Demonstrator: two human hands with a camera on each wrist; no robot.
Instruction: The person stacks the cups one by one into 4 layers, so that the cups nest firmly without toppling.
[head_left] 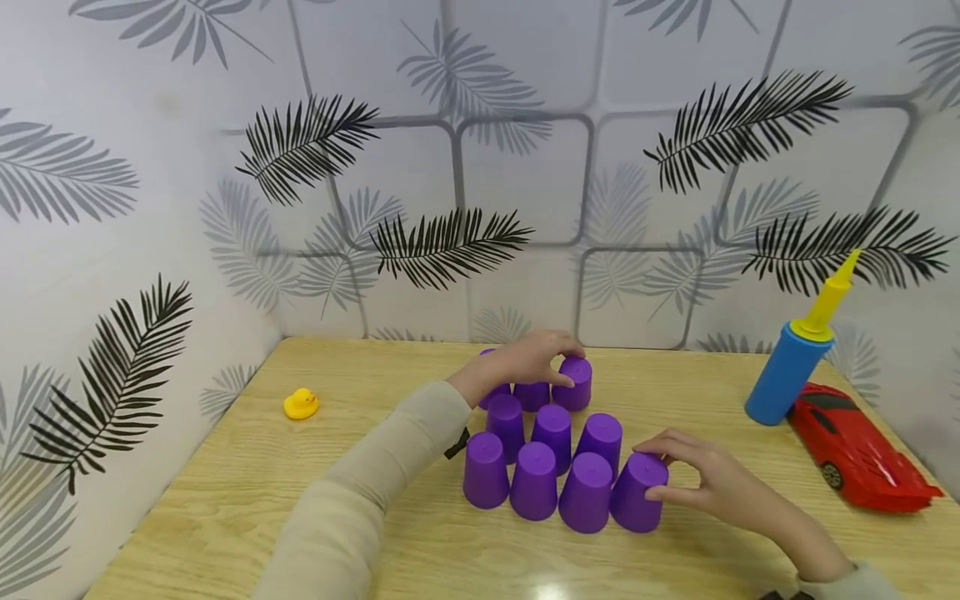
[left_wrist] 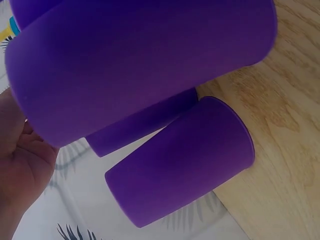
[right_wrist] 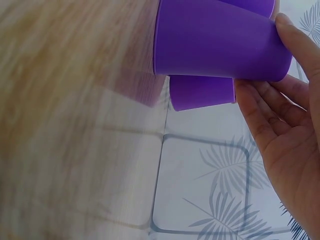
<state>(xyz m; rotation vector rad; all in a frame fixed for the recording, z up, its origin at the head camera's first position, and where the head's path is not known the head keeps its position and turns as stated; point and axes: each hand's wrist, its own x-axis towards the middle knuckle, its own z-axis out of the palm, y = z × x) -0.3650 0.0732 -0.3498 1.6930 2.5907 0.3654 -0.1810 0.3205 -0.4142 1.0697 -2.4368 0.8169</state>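
Upside-down purple cups stand in three rows on the table: several in the front row, a middle row (head_left: 553, 433) of three, a back row of three. My left hand (head_left: 534, 358) reaches over the back row and holds its right-hand cup (head_left: 574, 392) between thumb and fingers; my forearm and hand partly cover the other back cups. With thumb and fingers on either side near its base, my right hand (head_left: 708, 477) grips the rightmost front cup (head_left: 637, 504). The right wrist view shows that cup (right_wrist: 215, 42) in the fingers (right_wrist: 257, 112).
A yellow rubber duck (head_left: 302, 404) sits at the far left of the wooden table (head_left: 225, 500). To the right, a blue and yellow hand pump (head_left: 787, 371) stands tilted beside a red toy car (head_left: 858, 450). A patterned wall (head_left: 517, 183) rises behind the table.
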